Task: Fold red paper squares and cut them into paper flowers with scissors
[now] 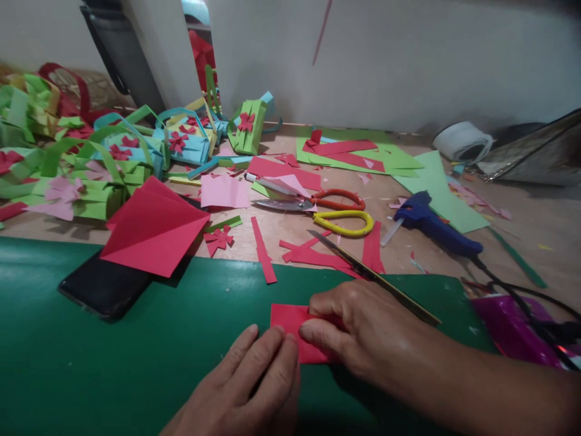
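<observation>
A small piece of red paper [287, 319] lies on the green cutting mat [136, 351] near the front. My right hand [372, 336] lies over its right part, fingers stretched and pressing it down. Beside it on the left, my left hand [247, 387] rests flat, its fingertips touching the paper's lower left edge. A metal ruler [376, 278] runs slantwise just behind my right hand.
A black phone [102, 287] lies under folded red sheets [154, 227]. Scissors with red and yellow handles [336, 209], a blue glue gun [431, 224], red strips [263, 248], green sheets and several paper baskets [91, 163] fill the table. A purple wrapper [512, 327] is at right.
</observation>
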A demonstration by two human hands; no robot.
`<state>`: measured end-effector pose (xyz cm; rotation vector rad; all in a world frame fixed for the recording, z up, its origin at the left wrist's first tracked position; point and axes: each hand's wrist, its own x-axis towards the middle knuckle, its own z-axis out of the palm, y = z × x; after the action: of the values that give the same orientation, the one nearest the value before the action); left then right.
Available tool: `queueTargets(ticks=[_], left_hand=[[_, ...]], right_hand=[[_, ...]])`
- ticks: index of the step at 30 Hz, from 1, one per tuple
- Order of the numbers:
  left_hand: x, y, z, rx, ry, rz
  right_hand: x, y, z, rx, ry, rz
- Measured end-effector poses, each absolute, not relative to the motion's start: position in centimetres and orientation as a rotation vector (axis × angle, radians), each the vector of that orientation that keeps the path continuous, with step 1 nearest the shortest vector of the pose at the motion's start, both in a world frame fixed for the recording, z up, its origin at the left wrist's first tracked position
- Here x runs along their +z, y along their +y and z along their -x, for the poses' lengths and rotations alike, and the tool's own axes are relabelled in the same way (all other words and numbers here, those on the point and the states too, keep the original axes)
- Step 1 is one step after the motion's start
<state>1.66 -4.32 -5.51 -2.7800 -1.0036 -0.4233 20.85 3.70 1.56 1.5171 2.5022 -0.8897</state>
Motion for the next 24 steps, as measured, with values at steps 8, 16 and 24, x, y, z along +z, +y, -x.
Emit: queueTargets(ticks=[8, 16, 24], left_hand=[[-4.5, -3.7, -1.8, -0.493, -1.057, 2.828], [-4.2, -3.9, -1.8, -0.529, -1.018, 2.793], [-3.8, -2.8, -2.3, -0.642, -1.016, 2.769]], right_hand=[[1.6, 3.5, -20.7, -0.801, 2.474, -1.564], [1.6, 3.3, -22.5, -0.916, 2.343, -1.719], [2.3, 3.3, -24.3, -1.136, 2.242, -1.774]])
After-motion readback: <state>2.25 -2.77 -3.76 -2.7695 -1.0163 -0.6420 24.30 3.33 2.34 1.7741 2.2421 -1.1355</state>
